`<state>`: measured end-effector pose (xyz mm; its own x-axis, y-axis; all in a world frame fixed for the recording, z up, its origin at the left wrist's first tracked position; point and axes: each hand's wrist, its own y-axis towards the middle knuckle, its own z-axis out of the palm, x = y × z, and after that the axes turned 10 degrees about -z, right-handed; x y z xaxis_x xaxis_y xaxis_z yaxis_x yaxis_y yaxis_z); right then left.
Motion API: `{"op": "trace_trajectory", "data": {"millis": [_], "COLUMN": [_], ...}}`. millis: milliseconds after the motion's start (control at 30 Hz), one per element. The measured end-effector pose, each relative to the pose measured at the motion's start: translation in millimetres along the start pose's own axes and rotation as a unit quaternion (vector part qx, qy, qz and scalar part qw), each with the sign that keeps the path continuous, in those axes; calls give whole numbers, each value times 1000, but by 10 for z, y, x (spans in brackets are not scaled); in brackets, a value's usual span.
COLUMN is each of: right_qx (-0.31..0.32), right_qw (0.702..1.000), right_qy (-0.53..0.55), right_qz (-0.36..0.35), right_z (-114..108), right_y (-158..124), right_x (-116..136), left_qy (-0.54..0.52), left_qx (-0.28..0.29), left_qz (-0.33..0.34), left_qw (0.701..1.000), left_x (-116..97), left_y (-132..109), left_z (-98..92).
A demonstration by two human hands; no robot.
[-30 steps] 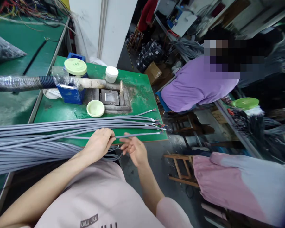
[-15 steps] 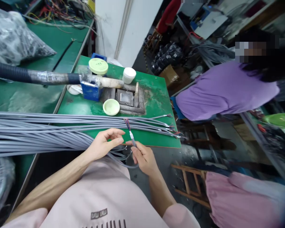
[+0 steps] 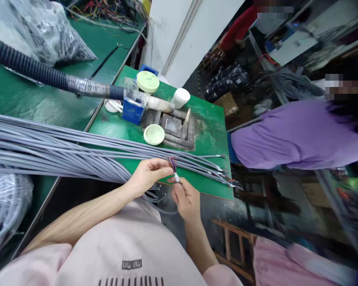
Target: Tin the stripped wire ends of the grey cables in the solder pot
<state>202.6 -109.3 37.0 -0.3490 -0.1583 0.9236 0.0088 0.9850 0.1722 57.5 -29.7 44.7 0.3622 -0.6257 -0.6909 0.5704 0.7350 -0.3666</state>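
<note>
My right hand (image 3: 186, 196) grips the stripped end of a grey cable (image 3: 176, 178) and holds it upright just off the near edge of the green table (image 3: 209, 131). Thin coloured wires (image 3: 172, 162) fan out of that end. My left hand (image 3: 149, 174) pinches at those wires with thumb and forefinger. A thick bundle of grey cables (image 3: 62, 149) runs from the left across the table, its stripped ends (image 3: 223, 174) lying to the right of my hands.
Behind the bundle sit a metal solder pot (image 3: 174, 127), a pale green dish (image 3: 154, 134), a blue box (image 3: 133, 111), a white jar (image 3: 180, 97) and a black corrugated hose (image 3: 32, 67). A person in purple (image 3: 298, 133) bends at the right. Wooden stools (image 3: 235, 242) stand below.
My right hand has lifted one cable end from flat on the table to upright. My left hand left the bundle and closed on the coloured wires. The view has swung left.
</note>
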Motion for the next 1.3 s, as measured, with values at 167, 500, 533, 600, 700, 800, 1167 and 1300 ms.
{"op": "trace_trajectory", "data": {"millis": [167,500,533,600,700,800,1167,1300], "right_qx": [-2,-33,-29,-25,-20,-13,12,29], "right_qw": [994,981,982,986,989,991,997,998], "right_qy": [105,181,175,157,138,124,42,-26], "right_qz": [34,61,59,54,50,48,64,44], "right_z": [-15,47,50,52,47,37,-67,-305], "right_y": [2,31,31,31,31,29,195,340], "right_x": [-95,-131,-133,-136,-138,-136,91,-8], "left_qy": [-33,-45,-44,-46,-55,-48,-24,25], "left_qx": [-30,-97,-100,-100,-97,-92,-82,-85], "left_qz": [12,61,70,73,58,56,118,138], "left_qw": [999,992,991,991,992,993,989,986], "left_x": [-17,111,112,103,76,49,-20,135], "left_y": [38,60,62,73,92,91,111,62], "left_z": [-21,25,29,32,33,32,40,65]}}
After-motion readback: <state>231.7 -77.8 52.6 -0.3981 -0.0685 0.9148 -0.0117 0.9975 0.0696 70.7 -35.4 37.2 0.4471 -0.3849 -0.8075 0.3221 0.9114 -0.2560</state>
